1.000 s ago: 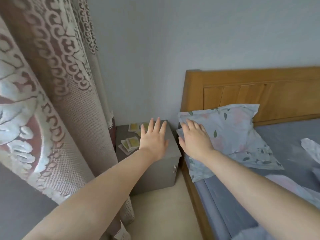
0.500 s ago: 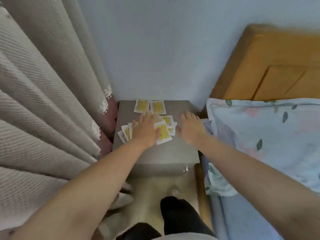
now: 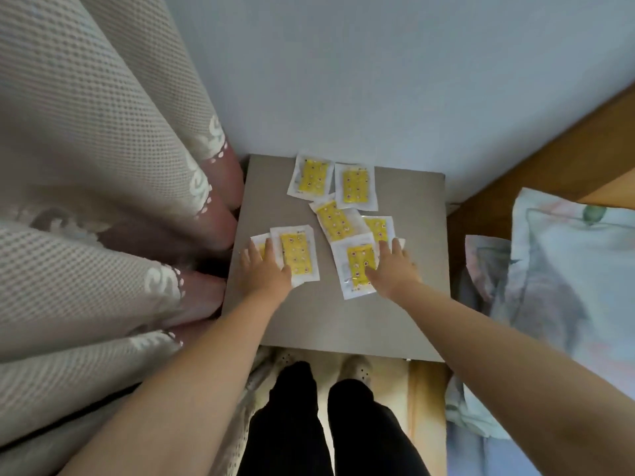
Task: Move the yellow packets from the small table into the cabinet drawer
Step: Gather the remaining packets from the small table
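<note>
Head view: the packets lie scattered over the far half of the worktop. Two sit side by side at 12 o'clock against the wall, two overlap near the centre, a stacked pair lies at 9 o'clock and one more at 3 o'clock. Your left hand rests flat on the 9 o'clock pair, fingers straight, its grip spread and closed on nothing. Your right hand presses the 3 o'clock packet the same way, with nothing held. The drawer is hidden below the worktop's 6 o'clock edge.

The step looks like gathering. The packets seem thin and slick, so you probably cannot pinch them off the flat surface. Sweep both palms toward the centre and let the packets shingle into one pile. Reach to 12 o'clock for the far pair before closing in. Then drag the pile to the 6 o'clock edge, where a thumb can slip beneath it. Mind the 9 o'clock side: a packet pushed off there would likely drop behind the curtain. Leave one hand free for the drawer.
</note>
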{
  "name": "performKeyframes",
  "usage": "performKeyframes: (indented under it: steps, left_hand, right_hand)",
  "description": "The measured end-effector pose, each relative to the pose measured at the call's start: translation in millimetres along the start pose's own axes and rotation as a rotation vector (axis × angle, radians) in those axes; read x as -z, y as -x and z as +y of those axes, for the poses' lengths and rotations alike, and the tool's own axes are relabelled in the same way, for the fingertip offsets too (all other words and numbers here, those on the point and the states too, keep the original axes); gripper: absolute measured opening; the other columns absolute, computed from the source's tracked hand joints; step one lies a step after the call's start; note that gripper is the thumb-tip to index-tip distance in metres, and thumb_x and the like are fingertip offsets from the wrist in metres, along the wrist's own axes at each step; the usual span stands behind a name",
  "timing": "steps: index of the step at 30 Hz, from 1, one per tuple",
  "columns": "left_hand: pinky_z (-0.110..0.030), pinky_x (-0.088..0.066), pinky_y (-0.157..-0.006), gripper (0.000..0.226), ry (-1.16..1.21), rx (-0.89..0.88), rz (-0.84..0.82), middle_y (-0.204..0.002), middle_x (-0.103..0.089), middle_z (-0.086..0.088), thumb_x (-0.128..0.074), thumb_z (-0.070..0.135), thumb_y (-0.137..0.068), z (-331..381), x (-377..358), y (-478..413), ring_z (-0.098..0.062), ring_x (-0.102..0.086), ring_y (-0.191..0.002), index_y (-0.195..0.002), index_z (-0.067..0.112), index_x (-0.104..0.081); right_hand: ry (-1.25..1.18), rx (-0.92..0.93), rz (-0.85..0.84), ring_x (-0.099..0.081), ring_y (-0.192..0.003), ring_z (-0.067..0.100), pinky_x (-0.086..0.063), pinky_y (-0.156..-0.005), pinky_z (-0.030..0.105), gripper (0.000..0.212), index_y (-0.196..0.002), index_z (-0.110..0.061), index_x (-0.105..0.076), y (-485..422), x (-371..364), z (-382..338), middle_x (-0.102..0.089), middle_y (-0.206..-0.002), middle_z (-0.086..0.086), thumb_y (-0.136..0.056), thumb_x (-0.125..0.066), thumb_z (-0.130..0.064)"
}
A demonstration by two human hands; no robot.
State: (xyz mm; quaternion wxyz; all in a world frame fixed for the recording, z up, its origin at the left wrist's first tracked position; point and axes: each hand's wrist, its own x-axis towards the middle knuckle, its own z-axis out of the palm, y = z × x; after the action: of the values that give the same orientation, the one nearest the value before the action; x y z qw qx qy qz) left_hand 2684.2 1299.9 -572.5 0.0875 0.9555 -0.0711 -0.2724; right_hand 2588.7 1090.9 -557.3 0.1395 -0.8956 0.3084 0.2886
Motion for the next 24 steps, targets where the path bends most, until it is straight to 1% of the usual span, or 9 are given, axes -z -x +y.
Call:
performKeyframes:
  steps: [2, 4, 6, 8, 11, 14, 18, 21, 24]
  left_hand:
    - [-0.047, -0.033, -0.107, 0.073, 0.195, 0.152, 0.064, -0.148, -0.030, -0.013, -0.056, 0.045, -0.088, -8.4, -9.7, -12.4, -0.032, -0.032, -0.134, -0.145, 0.013, -0.025]
    - [-0.046, -0.034, -0.107, 0.082, 0.354, 0.273, 0.089, -0.147, -0.034, -0.014, -0.064, 0.049, -0.082, -11.5, -19.8, -20.4, -0.031, -0.034, -0.134, -0.142, 0.008, -0.029]
    - [-0.042, -0.023, -0.114, 0.095, 0.385, 0.311, 0.097, -0.155, -0.021, -0.016, -0.067, 0.052, -0.080, -9.2, -30.9, -24.8, -0.030, -0.019, -0.143, -0.147, 0.004, -0.020]
    - [-0.038, -0.011, -0.116, 0.105, 0.364, 0.295, 0.128, -0.159, -0.009, -0.017, -0.066, 0.055, -0.080, -4.7, -40.1, -26.7, -0.028, -0.005, -0.147, -0.150, 0.000, -0.011]
    - [-0.036, -0.002, -0.117, 0.113, 0.329, 0.280, 0.153, -0.160, -0.002, -0.015, -0.067, 0.057, -0.077, 1.6, -49.1, -27.7, -0.029, 0.002, -0.147, -0.151, 0.000, -0.003]
    - [-0.037, -0.005, -0.118, 0.105, 0.307, 0.174, 0.180, -0.160, -0.009, -0.013, -0.072, 0.052, -0.076, 3.6, -54.2, -28.4, -0.029, -0.003, -0.147, -0.150, 0.004, -0.016]
    - [-0.040, -0.025, -0.112, 0.085, 0.207, -0.033, 0.175, -0.154, -0.027, -0.008, -0.078, 0.047, -0.071, 2.9, -52.1, -28.4, -0.029, -0.021, -0.140, -0.140, 0.015, -0.040]
    - [-0.037, -0.035, -0.099, 0.076, 0.167, -0.036, 0.185, -0.141, -0.040, -0.005, -0.082, 0.045, -0.066, 8.2, -45.4, -28.7, -0.026, -0.036, -0.125, -0.129, 0.017, -0.049]
    - [-0.036, -0.038, -0.094, 0.068, 0.061, -0.029, 0.176, -0.130, -0.048, -0.004, -0.082, 0.043, -0.068, 19.5, -37.8, -27.7, -0.024, -0.042, -0.118, -0.121, 0.015, -0.049]
  right_hand:
    - [-0.093, -0.076, 0.017, -0.011, -0.145, 0.028, -0.024, -0.112, 0.046, 0.083, -0.152, -0.014, -0.004, -18.6, -13.2, -6.5, -0.001, -0.159, 0.010, -0.092, -0.049, -0.050]
    - [-0.165, -0.121, 0.045, -0.008, -0.145, 0.029, -0.022, -0.112, 0.048, 0.095, -0.151, -0.012, -0.003, -33.6, -25.3, -13.5, -0.001, -0.159, 0.011, -0.085, -0.056, -0.056]
    - [-0.208, -0.171, 0.073, -0.003, -0.146, 0.029, -0.020, -0.113, 0.049, 0.106, -0.151, -0.011, -0.001, -42.5, -37.1, -19.8, 0.002, -0.159, 0.011, -0.079, -0.061, -0.061]
    - [-0.209, -0.206, 0.100, 0.003, -0.146, 0.029, -0.016, -0.115, 0.049, 0.110, -0.151, -0.011, 0.004, -46.1, -47.3, -24.2, 0.006, -0.159, 0.011, -0.078, -0.063, -0.061]
    - [-0.211, -0.212, 0.139, 0.006, -0.147, 0.029, -0.013, -0.116, 0.048, 0.109, -0.151, -0.012, 0.005, -47.8, -55.4, -23.2, 0.007, -0.159, 0.010, -0.079, -0.062, -0.060]
    - [-0.193, -0.186, 0.160, 0.004, -0.147, 0.029, -0.012, -0.116, 0.047, 0.106, -0.151, -0.012, 0.004, -47.2, -57.6, -19.5, 0.006, -0.159, 0.011, -0.081, -0.059, -0.060]
    - [-0.241, -0.151, 0.228, 0.000, -0.147, 0.028, -0.010, -0.117, 0.044, 0.101, -0.152, -0.015, -0.003, -43.6, -60.9, -15.8, -0.003, -0.159, 0.008, -0.081, -0.061, -0.058]
    - [-0.285, -0.111, 0.277, -0.006, -0.146, 0.027, -0.010, -0.117, 0.041, 0.094, -0.151, -0.013, -0.013, -40.8, -61.9, -12.1, -0.012, -0.158, 0.008, -0.082, -0.065, -0.049]
    - [-0.327, -0.088, 0.333, -0.022, -0.140, 0.029, -0.024, -0.114, 0.041, 0.079, -0.140, -0.006, -0.033, -39.2, -60.9, -5.4, -0.026, -0.152, 0.010, -0.079, -0.072, -0.037]
